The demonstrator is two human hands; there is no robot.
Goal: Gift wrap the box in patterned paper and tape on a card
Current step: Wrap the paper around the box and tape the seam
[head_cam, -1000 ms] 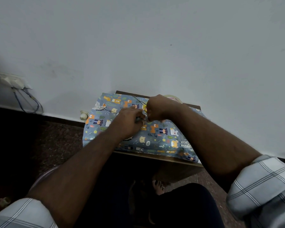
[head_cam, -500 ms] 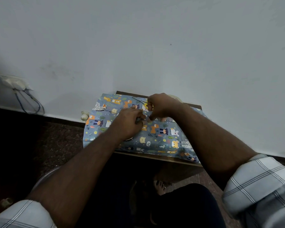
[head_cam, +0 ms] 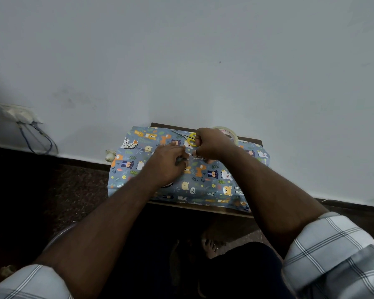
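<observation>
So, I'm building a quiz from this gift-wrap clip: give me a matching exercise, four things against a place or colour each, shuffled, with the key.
Things:
1. scissors
2. tape roll
3. wrapping paper
4. wall socket

Descriptions:
A. on the wall, far left, wires hanging below
B. yellow handles, by the right hand
C. blue with cartoon animals, spread over the table
D. clear, at the table's back edge behind the right hand

Pairs: 1-B, 2-D, 3-C, 4-A

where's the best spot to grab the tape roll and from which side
Probably the far rim of the tape roll, from above and behind. It lies at the table's back edge by the wall, and the right hand hides its near half. Only that upper arc shows, so pinch across the ring wall there.
</observation>
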